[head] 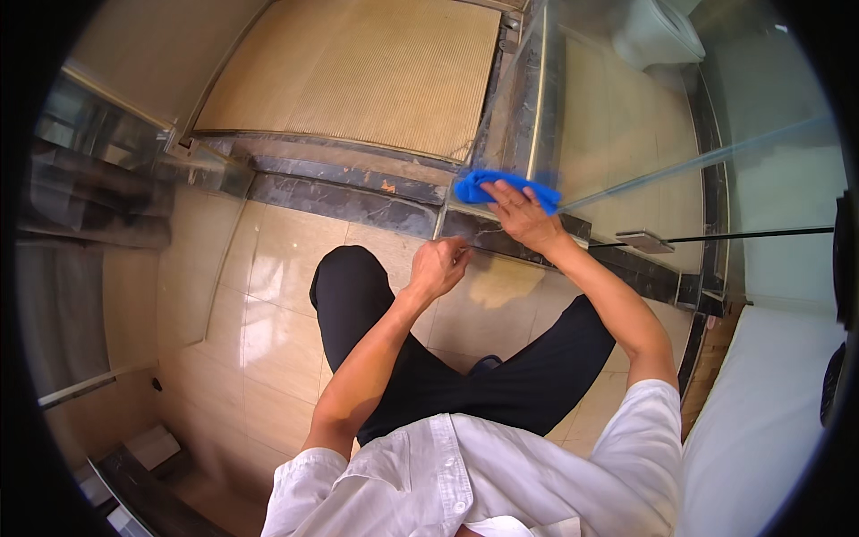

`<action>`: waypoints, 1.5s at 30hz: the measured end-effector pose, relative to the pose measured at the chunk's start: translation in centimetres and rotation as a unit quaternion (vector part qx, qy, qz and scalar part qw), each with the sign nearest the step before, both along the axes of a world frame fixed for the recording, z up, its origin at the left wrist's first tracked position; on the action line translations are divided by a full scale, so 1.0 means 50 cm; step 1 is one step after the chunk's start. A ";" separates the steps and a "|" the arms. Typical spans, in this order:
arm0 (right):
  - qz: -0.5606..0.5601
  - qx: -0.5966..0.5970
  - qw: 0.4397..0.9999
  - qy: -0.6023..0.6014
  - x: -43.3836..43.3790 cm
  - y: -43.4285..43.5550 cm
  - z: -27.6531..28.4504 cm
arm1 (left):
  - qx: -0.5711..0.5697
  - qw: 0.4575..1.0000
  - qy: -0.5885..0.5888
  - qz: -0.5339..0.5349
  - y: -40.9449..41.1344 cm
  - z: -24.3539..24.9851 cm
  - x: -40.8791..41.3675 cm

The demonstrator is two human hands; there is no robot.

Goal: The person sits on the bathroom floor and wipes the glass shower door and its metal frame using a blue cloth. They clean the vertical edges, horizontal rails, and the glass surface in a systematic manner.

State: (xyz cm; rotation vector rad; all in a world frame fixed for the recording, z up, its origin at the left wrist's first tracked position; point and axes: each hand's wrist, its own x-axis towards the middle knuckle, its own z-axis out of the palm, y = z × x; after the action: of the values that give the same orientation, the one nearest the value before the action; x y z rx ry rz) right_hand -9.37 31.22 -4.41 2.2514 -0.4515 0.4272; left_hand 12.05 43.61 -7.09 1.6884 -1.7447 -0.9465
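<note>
My right hand point(527, 218) presses a folded blue cloth point(507, 188) flat against a clear glass panel point(500, 144), near the panel's lower edge. The fingers lie over the cloth, the thumb side turned inward. To the left and a little lower, my left hand point(439, 265) is curled beside the vertical edge of the glass. Its fingertips are bent out of sight, so whether they grip the edge cannot be told. Below both hands are my knees in dark trousers, spread apart over the tiled floor point(282, 335).
A dark marble curb point(342, 208) runs in front of me, with a ribbed beige shower floor point(396, 74) behind it. A metal glass clamp point(644, 241) sits at the right. A white toilet point(661, 33) stands beyond the glass. Another glass panel point(201, 268) is at the left.
</note>
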 end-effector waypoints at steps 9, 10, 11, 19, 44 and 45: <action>0.030 0.226 0.940 0.253 -0.179 0.024 -0.198 | 0.005 0.999 -0.032 -0.014 0.013 -0.007 0.020; 0.016 0.291 0.929 0.225 -0.195 0.039 -0.197 | 0.008 0.999 -0.034 -0.022 0.011 -0.007 0.018; 0.001 0.355 0.914 0.195 -0.210 0.057 -0.198 | 0.008 0.999 -0.036 -0.029 0.005 -0.007 0.019; -0.431 0.403 0.699 -0.405 -0.224 0.246 -0.223 | 0.043 0.995 0.038 -0.081 -0.031 0.016 0.010; -0.344 0.353 0.799 -0.345 -0.039 0.228 -0.340 | -0.052 0.961 -0.092 -0.255 -0.080 -0.026 -0.063; -0.386 0.343 0.785 -0.341 -0.091 0.234 -0.344 | -0.049 0.958 -0.097 -0.266 -0.076 -0.029 -0.066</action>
State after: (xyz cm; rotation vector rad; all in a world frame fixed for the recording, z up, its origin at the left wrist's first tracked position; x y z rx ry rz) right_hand -13.93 42.94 -21.60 2.2028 -2.1056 0.6955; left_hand 8.75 39.81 -8.55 1.3030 -2.4052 -0.9128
